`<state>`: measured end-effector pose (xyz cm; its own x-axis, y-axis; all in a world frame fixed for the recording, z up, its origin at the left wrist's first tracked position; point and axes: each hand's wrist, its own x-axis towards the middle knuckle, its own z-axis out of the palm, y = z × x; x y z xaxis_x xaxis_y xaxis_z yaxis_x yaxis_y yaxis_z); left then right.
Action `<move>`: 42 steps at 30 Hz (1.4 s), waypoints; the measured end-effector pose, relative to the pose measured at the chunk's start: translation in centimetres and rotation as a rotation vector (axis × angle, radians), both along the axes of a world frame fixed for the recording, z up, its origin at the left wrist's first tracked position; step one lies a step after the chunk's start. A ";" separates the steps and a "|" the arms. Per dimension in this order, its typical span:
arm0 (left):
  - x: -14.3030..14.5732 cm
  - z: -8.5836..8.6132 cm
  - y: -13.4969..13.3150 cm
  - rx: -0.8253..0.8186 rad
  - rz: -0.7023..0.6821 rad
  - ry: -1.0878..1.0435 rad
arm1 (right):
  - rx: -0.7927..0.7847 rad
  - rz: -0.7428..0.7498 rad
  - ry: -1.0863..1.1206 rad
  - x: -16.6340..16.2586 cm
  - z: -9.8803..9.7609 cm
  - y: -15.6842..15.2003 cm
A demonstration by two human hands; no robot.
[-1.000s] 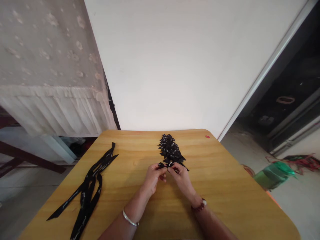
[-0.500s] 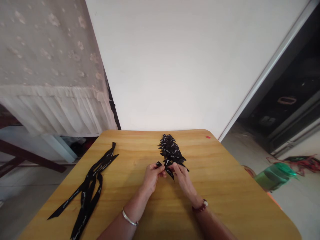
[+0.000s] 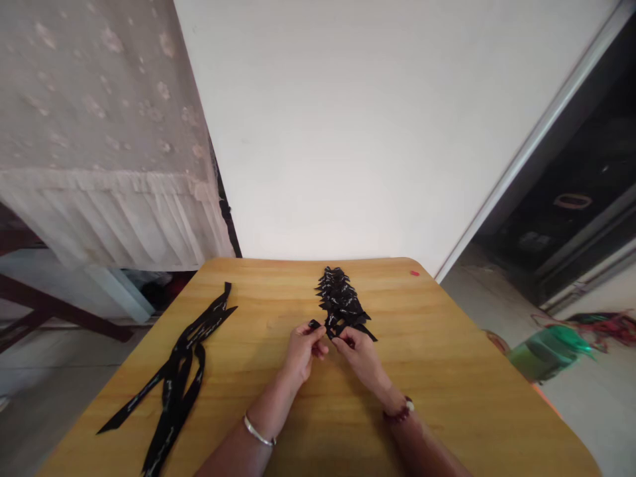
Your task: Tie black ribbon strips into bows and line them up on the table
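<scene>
Between my hands is a black ribbon (image 3: 314, 324) with white lettering, partly hidden by my fingers. My left hand (image 3: 304, 348) pinches one part of it between thumb and fingers. Close by on the right, my right hand (image 3: 358, 351) is closed in a pinch on another part of the same ribbon. Just beyond my fingertips lies a row of black ribbon bows (image 3: 338, 291), overlapping and running toward the far edge. Exactly how the ribbon is looped at my fingertips is too small to make out.
Several long black ribbon strips (image 3: 173, 371) lie loosely on the left of the wooden table (image 3: 248, 397). A small red piece (image 3: 414, 273) sits near the far right corner. Behind the table stands a white wall (image 3: 338, 132). A green bottle (image 3: 549, 351) is beyond the right edge.
My right hand has moved slightly left and down, its fingertips nearer my left hand. The pointed ribbon end that hung between my hands no longer shows.
</scene>
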<state>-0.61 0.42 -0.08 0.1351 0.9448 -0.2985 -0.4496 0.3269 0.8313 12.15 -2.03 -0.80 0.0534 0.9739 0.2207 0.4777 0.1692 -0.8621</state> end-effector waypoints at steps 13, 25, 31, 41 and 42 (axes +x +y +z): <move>-0.2 0.3 -0.1 0.001 -0.050 -0.062 | -0.049 0.040 0.181 0.3 0.9 -0.1; 0.4 0.1 -0.7 0.058 -0.213 0.073 | -0.063 -0.014 0.269 0.6 0.7 0.1; 0.3 0.1 -0.6 0.009 -0.226 0.072 | -0.015 0.047 0.217 0.8 0.0 0.5; 0.4 0.0 -1.1 0.055 -0.452 0.178 | -0.038 0.088 0.266 0.3 2.5 -0.5; 0.3 0.0 -1.1 0.077 -0.470 0.186 | -0.039 0.105 0.263 0.3 2.4 -0.5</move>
<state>-0.27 -0.66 -0.09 0.5021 0.8148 -0.2900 -0.1108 0.3931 0.9128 12.44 -2.56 1.59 0.0020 0.9846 0.1750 0.2182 0.1704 -0.9609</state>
